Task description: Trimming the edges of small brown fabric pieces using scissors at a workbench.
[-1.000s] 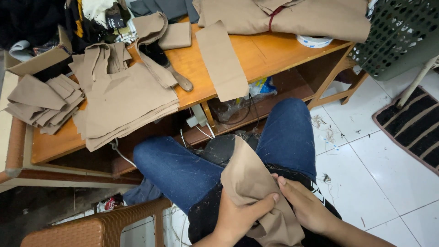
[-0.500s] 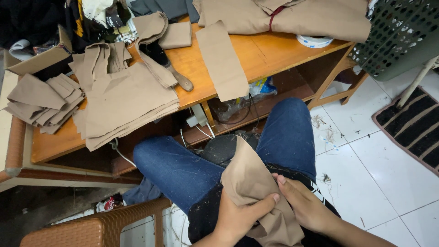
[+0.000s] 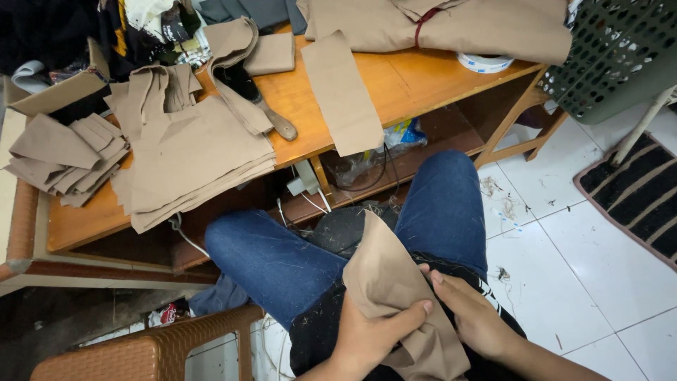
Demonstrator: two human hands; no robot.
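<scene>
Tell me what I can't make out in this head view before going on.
- Left hand: fingers hidden behind the tan fabric piece; only the thumb shows.
- Right hand: fingertips tucked under the same fabric.
- Fabric's lower end: cut off by the bottom edge.
- Brush on the wooden table: partly covered by a tan strap.

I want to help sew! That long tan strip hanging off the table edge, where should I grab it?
Take the long tan strip by its lower end, which hangs past the front edge of the wooden table. Come from the front, at the seated person's side, and pinch the flat cloth between thumb and fingers. That end is probably easiest because nothing lies on it, while the top end lies near the folded tan fabric.
</scene>
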